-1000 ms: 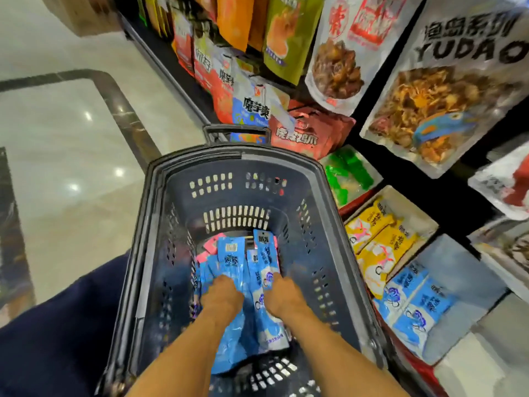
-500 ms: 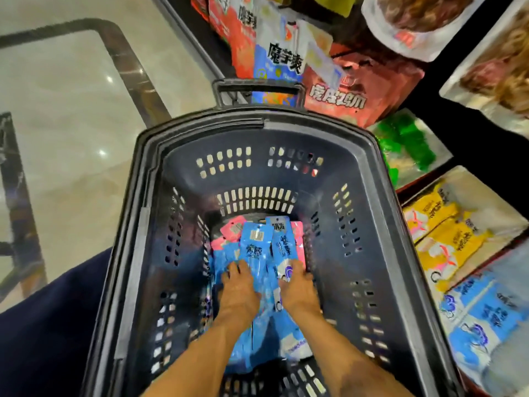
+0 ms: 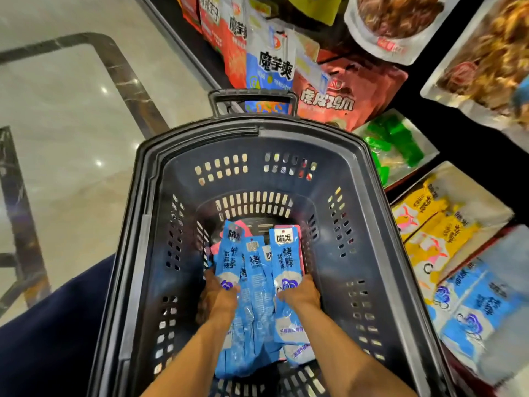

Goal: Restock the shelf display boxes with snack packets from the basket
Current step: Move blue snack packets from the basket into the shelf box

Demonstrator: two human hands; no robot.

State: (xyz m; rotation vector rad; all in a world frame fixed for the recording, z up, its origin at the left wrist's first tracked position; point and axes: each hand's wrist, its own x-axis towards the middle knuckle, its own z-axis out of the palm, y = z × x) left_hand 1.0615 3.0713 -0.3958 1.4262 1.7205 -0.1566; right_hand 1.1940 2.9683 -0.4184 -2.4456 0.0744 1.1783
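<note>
Our left hand (image 3: 219, 296) and right hand (image 3: 300, 293) sit low in the basket (image 3: 148, 224), fingers (image 3: 307, 282) curled round the blue packets (image 3: 257, 282) bunched between them. We judge the packets light, floppy and slick, so we should squeeze the bundle mid-length from both sides.

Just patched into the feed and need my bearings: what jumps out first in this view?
A big dark basket fills the centre, and both hands are down in it, the left hand and right hand gripping a bundle of blue packets from either side, with pink packets beneath. On the shelf to the right lie yellow packets and, nearer, a display box holding packets of the same blue design.
</note>
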